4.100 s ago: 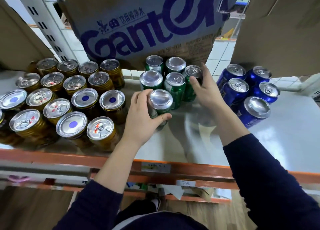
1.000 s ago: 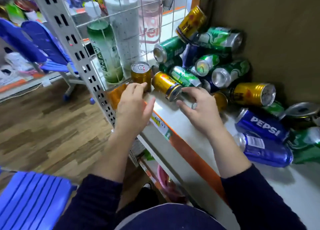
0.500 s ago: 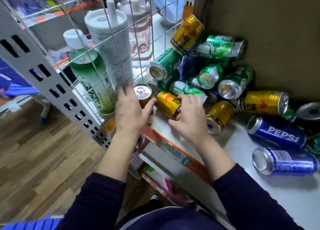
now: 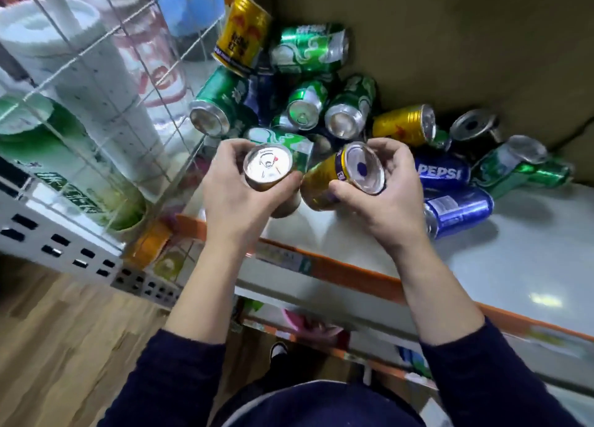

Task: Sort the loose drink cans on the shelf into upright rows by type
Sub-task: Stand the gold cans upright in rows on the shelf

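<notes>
My left hand (image 4: 234, 198) grips an upright gold can (image 4: 268, 169), its pull-tab top facing me. My right hand (image 4: 382, 198) holds a second gold can (image 4: 340, 179), tilted, its base with a blue dot towards me. Both cans are lifted just above the white shelf (image 4: 482, 259), close together. Behind them lies a loose pile: green cans (image 4: 308, 47), more gold cans (image 4: 242, 36), and two blue Pepsi cans (image 4: 442, 172) on their sides.
A wire grid panel (image 4: 122, 82) closes the shelf's left end, with a white tumbler and a green bottle behind it. Brown cardboard (image 4: 450, 40) backs the pile. The shelf's orange front edge (image 4: 353, 275) runs below my hands. Wooden floor lies lower left.
Earlier I was at the sorted upright rows; the view then swung to the loose pile. Over the last second both hands closed on gold cans and lifted them off the shelf.
</notes>
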`<move>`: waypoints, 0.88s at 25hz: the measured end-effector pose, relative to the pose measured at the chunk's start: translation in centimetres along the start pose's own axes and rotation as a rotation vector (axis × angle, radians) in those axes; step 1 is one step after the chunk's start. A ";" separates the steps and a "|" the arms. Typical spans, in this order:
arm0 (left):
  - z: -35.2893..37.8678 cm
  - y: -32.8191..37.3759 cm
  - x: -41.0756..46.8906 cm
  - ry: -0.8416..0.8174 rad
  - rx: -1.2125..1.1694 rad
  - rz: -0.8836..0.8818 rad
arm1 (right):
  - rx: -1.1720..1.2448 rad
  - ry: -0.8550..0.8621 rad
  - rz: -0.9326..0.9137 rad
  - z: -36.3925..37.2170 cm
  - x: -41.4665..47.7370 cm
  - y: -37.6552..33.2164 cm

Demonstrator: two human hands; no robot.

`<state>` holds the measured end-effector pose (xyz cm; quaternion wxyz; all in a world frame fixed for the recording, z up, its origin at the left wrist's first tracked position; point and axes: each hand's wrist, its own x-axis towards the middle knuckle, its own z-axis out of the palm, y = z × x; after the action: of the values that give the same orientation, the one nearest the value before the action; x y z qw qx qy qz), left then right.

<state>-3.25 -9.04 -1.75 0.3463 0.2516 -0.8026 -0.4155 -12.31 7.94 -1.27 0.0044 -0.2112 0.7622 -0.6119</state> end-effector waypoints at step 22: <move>23.4 21.3 -26.3 -0.563 -0.304 0.190 | -0.193 0.396 0.170 -40.0 -20.2 6.6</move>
<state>-6.98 31.99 -2.67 0.1814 -0.0035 -0.8155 -0.5496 -6.64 52.85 -2.50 -0.1137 -0.0213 0.8182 -0.5632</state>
